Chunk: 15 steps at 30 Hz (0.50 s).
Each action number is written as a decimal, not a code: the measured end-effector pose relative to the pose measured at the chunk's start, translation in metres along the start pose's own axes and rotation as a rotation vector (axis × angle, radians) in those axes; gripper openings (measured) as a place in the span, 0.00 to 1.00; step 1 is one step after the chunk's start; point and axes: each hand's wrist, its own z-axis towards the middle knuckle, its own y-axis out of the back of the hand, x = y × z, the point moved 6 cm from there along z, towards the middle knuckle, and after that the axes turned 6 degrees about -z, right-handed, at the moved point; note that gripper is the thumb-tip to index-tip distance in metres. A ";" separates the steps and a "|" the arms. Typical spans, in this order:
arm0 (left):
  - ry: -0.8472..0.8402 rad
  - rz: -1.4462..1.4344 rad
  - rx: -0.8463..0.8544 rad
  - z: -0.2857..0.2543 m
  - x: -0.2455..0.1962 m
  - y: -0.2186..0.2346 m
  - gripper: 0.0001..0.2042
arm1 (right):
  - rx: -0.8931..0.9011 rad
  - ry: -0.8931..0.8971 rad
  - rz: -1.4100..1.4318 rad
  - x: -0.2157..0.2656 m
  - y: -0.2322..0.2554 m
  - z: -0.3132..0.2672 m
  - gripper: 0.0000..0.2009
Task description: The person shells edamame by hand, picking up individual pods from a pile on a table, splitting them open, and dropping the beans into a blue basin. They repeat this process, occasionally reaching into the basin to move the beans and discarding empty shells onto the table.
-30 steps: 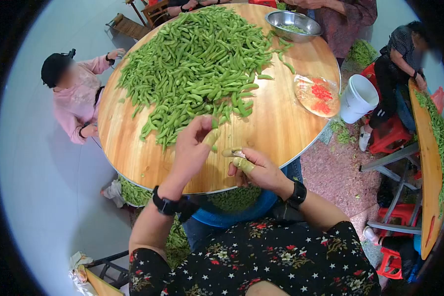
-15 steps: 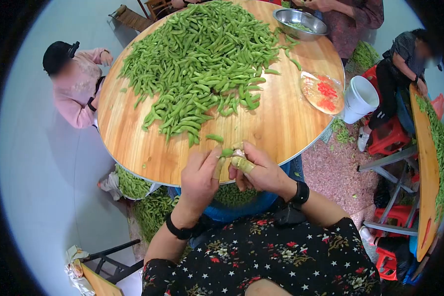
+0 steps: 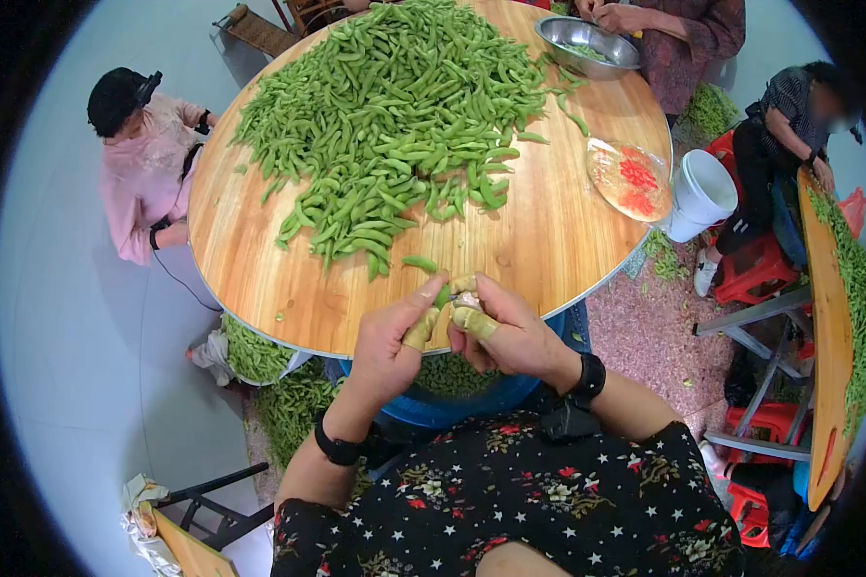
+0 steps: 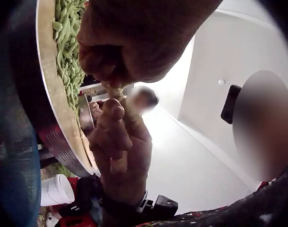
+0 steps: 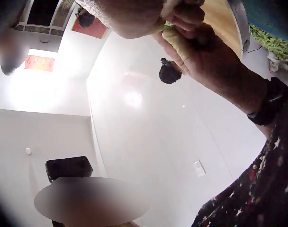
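My left hand [image 3: 390,337] pinches a green soybean pod [image 3: 442,295] between thumb and fingers, just past the table's near edge. Close on the other side, my right hand [image 3: 515,332] has its fingers curled, with a small shiny whitish thing [image 3: 468,299] held between thumb and forefinger; its kind is hard to tell. Yellowish wraps cover fingertips of both hands. A big heap of soybean pods [image 3: 385,125] covers much of the round wooden table [image 3: 548,212]. One loose pod [image 3: 420,263] lies just beyond my left hand.
Below my hands is a blue tub [image 3: 433,409] holding green beans. A metal bowl [image 3: 587,48], a plastic-wrapped round item with red marks [image 3: 630,183] and a white bucket [image 3: 702,192] are at the right. People sit around; a person in pink [image 3: 149,183] is at the left.
My left hand has come back from the edge of the heap with a pod and met my right hand. Over the last half second the pod has tilted more upright between them.
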 end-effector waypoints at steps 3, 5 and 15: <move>-0.349 0.395 0.039 -0.008 -0.030 -0.002 0.21 | 0.054 0.007 -0.016 0.009 0.000 -0.006 0.06; -0.221 0.172 0.108 -0.016 -0.025 -0.003 0.20 | 0.190 -0.157 0.215 0.010 -0.008 -0.015 0.07; 0.163 -0.335 -0.150 -0.012 0.034 -0.008 0.16 | 0.118 -0.231 0.459 -0.025 -0.008 0.002 0.07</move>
